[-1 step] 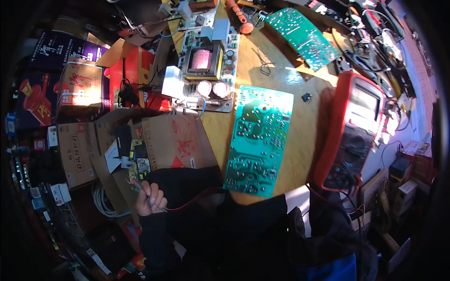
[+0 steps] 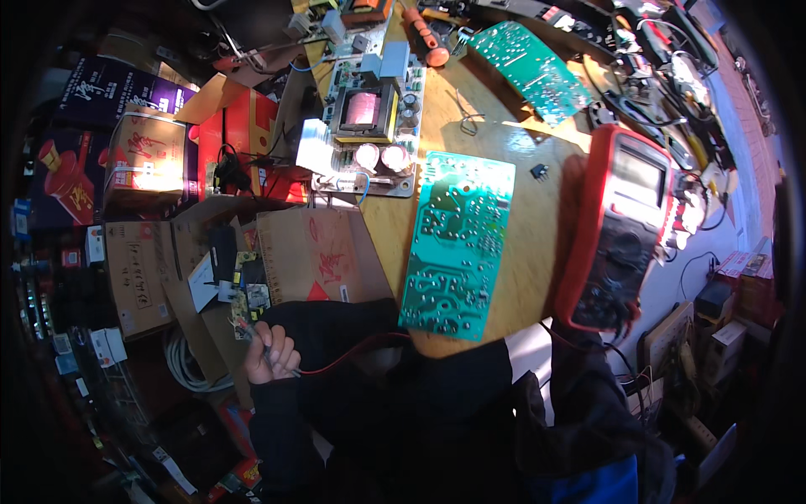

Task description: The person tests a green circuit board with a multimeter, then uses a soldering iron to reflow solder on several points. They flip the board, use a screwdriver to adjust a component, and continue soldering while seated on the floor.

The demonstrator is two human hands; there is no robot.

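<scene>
My left hand (image 2: 270,354) is closed around a multimeter test probe, whose tip end sticks out past the fingers toward the open carton. A thin red lead (image 2: 357,345) runs from that hand to the right, passing under the table's front edge. On the wooden table lies a green circuit board (image 2: 457,244), solder side up. The red and black multimeter (image 2: 617,231) stands to its right, with leads at its lower end. A small black component (image 2: 539,171) lies between board and meter. My right hand is not in view; only dark clothing shows at the lower right.
Behind the board sits a power board with a transformer (image 2: 364,115). An orange-handled tool (image 2: 426,38) and a second green board (image 2: 531,71) lie farther back. Cables and tools crowd the right. Cartons (image 2: 311,252) stand left, one open with circuit parts in it.
The view has shifted slightly, so the circuit board and multimeter appear a little farther left and higher. My left hand keeps its hold on the test probe, almost unmoved.
</scene>
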